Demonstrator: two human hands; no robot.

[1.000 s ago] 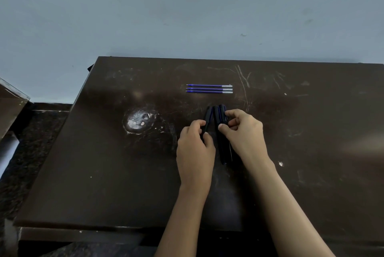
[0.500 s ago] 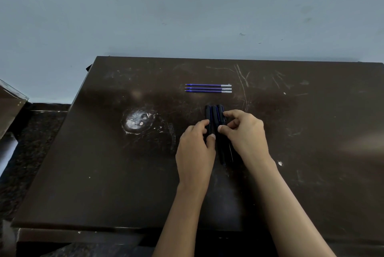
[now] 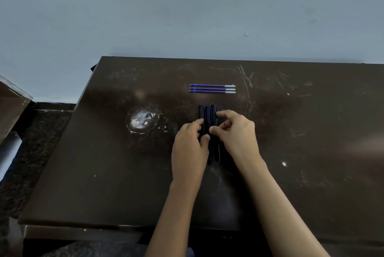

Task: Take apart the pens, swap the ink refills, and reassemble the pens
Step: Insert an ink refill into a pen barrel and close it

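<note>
Three black pens [image 3: 208, 115] with blue trim lie side by side on the dark brown table [image 3: 104, 163], pointing away from me. My left hand [image 3: 190, 148] pinches the leftmost pen between thumb and fingers. My right hand [image 3: 236, 134] pinches the rightmost pen, its thumb across the middle one. Three blue ink refills [image 3: 212, 88] lie parallel on the table beyond the pens, apart from both hands.
A round white worn patch [image 3: 142, 120] marks the table left of the pens. Scratches run across the far right of the tabletop. A lower dark speckled counter [image 3: 31, 142] and a glass-edged box [image 3: 12, 102] sit to the left. A pale wall stands behind.
The leftmost pen, splayed outward a second ago, now lies parallel against the other two. Both hands have closed in slightly on the bundle.
</note>
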